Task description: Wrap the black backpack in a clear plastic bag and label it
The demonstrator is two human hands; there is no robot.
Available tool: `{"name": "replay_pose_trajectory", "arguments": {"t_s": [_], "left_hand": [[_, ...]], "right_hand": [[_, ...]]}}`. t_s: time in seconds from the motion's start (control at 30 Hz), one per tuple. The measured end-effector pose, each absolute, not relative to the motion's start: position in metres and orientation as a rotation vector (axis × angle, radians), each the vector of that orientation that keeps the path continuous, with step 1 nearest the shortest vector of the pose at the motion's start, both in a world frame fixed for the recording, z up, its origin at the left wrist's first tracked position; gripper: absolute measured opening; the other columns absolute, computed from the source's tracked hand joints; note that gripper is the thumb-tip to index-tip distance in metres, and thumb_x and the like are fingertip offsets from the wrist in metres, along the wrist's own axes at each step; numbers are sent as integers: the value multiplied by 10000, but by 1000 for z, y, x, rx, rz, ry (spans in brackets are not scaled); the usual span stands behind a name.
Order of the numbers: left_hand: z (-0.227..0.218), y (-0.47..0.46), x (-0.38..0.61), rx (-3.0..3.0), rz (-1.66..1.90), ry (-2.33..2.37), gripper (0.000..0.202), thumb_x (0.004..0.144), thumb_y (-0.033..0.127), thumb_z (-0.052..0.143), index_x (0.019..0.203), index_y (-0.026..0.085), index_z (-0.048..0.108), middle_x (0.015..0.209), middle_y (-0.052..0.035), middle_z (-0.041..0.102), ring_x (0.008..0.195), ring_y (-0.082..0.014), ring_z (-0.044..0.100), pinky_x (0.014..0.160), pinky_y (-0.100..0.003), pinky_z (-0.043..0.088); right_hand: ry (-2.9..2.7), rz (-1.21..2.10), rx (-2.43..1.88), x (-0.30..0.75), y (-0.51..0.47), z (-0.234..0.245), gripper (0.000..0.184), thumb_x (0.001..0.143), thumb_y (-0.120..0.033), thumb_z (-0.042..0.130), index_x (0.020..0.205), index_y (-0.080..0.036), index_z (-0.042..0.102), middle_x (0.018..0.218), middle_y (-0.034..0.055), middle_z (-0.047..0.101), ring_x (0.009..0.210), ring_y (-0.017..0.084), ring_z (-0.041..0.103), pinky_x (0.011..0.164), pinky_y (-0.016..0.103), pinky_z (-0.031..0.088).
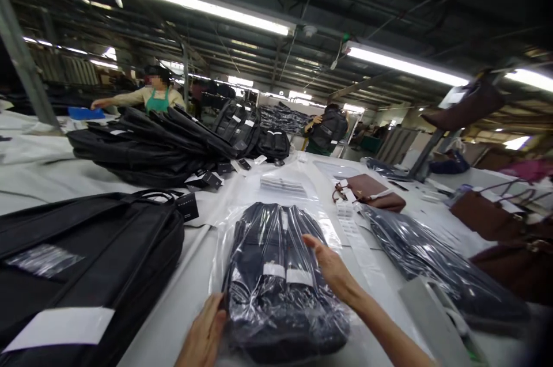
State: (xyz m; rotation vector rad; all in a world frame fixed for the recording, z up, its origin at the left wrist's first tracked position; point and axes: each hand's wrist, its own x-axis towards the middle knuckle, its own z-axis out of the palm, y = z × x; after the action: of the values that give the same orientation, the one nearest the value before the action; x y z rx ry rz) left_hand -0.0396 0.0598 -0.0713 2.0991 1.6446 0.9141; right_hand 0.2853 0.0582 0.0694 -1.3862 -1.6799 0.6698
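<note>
A black backpack [287, 303] in a clear plastic bag [276, 229] lies on the white table in front of me. Two white strips show on its straps under the shiny film. My left hand [205, 329] is at the lower left edge of the backpack, its fingers stretched along the side. Over the right side of the wrapped backpack is my right hand [334, 272], open, with the thumb held apart; its other fingers are partly hidden. I cannot tell how firmly either hand touches the film.
A black backpack [142, 240] lies at the left, with a pile of backpacks [159, 145] behind it. At the right are another wrapped bag [427, 257], a brown handbag [375, 191] and a grey box [432, 321]. Co-workers [159, 99] stand across the table.
</note>
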Motion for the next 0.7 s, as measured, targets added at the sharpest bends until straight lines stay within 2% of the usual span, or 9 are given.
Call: {"name": "replay_pose_trajectory", "arguments": {"t_s": [0.07, 0.13, 0.2, 0.3, 0.37, 0.47, 0.53, 0.63, 0.7], "left_hand": [[-62, 61, -36, 2092, 1125, 1738, 559, 944, 458, 223, 1317, 108, 449, 1396, -148, 420, 1308, -263, 362, 1066, -457, 345], [-61, 64, -33, 2188, 1222, 1841, 598, 919, 491, 271, 1355, 103, 400, 1452, -161, 324, 1346, -321, 267, 1070, -536, 285], [-66, 67, -31, 2302, 1041, 1880, 597, 906, 474, 288, 1377, 119, 379, 1461, -145, 312, 1343, -359, 247, 1058, -586, 245], [-71, 71, -32, 2298, 710, 1819, 561, 912, 403, 223, 1381, 137, 377, 1420, -109, 394, 1327, -339, 294, 1068, -587, 203], [-61, 76, -34, 2194, 722, 1756, 585, 908, 407, 184, 1394, 119, 340, 1425, -113, 386, 1336, -306, 291, 1089, -548, 193], [-26, 87, -36, 1817, 944, 1719, 658, 893, 474, 185, 1414, 75, 240, 1455, -165, 314, 1344, -275, 288, 1110, -449, 218], [1, 97, -36, 1500, 1016, 1698, 695, 874, 525, 252, 1420, 99, 192, 1443, -184, 317, 1313, -287, 346, 1092, -417, 264], [27, 113, -33, 1235, 925, 1591, 769, 834, 623, 334, 1392, 108, 214, 1326, -233, 445, 1089, -315, 579, 928, -428, 456], [33, 119, -28, 1177, 822, 1429, 843, 753, 719, 430, 1277, 60, 376, 1133, -230, 589, 903, -304, 662, 803, -397, 526]], "right_hand": [[-1588, 505, -1556, 320, 44, 48, 586, 917, -556, 230, 1360, -205, 386, 1423, 91, 403, 1341, 239, 302, 1128, 469, 180], [-1524, 445, -1740, 339, 34, 8, 612, 902, -566, 257, 1389, -208, 349, 1473, 88, 324, 1385, 254, 196, 1136, 509, 94], [-1481, 499, -1857, 343, 30, -36, 605, 894, -559, 283, 1399, -230, 333, 1502, 79, 257, 1391, 270, 170, 1120, 551, 58], [-1397, 628, -1829, 338, 31, -77, 613, 890, -577, 268, 1420, -269, 279, 1532, 42, 157, 1397, 256, 152, 1113, 558, 16], [-1320, 742, -1742, 340, 35, -81, 720, 850, -668, 259, 1439, -255, 228, 1528, 40, 169, 1401, 234, 139, 1128, 509, -4], [-1220, 855, -1660, 357, 42, -62, 954, 765, -797, 163, 1461, -147, 122, 1526, 95, 161, 1396, 202, 162, 1147, 379, 84], [-1182, 825, -1678, 372, 46, -46, 1011, 748, -814, 125, 1459, -96, 91, 1526, 127, 145, 1395, 203, 162, 1143, 343, 118], [-1140, 757, -1740, 382, 51, -30, 1001, 749, -802, 210, 1435, -73, 194, 1494, 158, 241, 1386, 243, 199, 1143, 363, 114], [-1138, 739, -1777, 378, 55, -29, 983, 747, -779, 284, 1386, -33, 303, 1445, 195, 334, 1359, 275, 269, 1133, 369, 147]]}}
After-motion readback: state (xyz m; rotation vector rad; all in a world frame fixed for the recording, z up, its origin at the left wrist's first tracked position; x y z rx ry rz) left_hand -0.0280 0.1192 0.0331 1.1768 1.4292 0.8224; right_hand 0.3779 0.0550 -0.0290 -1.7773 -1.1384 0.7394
